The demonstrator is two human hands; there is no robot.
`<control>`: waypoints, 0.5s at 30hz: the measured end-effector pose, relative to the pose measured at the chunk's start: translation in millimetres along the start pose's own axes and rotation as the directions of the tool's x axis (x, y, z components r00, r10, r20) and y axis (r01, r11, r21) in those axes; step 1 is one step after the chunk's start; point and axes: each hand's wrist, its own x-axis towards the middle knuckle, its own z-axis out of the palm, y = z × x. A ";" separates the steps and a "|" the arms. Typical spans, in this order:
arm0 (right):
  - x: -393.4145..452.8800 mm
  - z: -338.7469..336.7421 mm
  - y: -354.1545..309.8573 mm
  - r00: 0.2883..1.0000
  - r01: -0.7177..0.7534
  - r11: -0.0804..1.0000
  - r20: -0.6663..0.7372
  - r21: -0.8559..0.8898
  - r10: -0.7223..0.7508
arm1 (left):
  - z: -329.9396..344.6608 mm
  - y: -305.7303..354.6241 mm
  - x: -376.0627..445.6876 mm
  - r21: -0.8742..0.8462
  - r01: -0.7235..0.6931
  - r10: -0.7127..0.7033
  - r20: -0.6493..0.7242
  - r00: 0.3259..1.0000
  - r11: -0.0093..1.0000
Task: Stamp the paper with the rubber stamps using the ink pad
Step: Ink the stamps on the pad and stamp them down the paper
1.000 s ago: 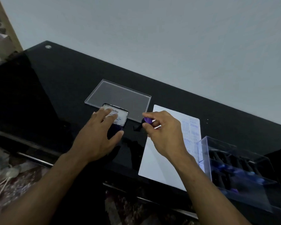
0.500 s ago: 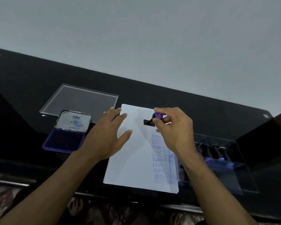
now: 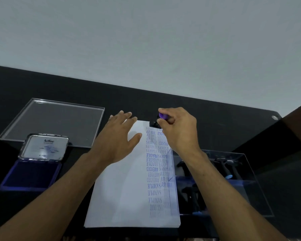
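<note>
— At the paper's [image 3: 122, 180] far edge, what's up?
— My right hand [image 3: 178, 131] pinches the purple-topped stamp [image 3: 157, 121], its base on the far right corner. Left hand [image 3: 116, 141] lies flat on the sheet, fingers loose.
— Ink pad [image 3: 30, 173]?
— Open, near left on the worktop [image 3: 215, 126].

One paper [image 3: 122, 197], one ink pad [image 3: 31, 173], two hands, one held stamp [image 3: 159, 120].
</note>
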 end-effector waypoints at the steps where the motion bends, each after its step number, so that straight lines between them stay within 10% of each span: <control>1: 4.1 1.5 2.1 1.000 0.001 1.000 0.007 -0.016 -0.001 | 2.0 -1.0 5.7 0.012 -0.002 0.002 0.007 1.000 1.000; 15: 31.1 19.2 9.3 0.990 -0.017 0.998 0.135 -0.068 0.026 | 29.9 -26.7 23.6 0.098 -0.026 0.022 0.038 0.999 0.995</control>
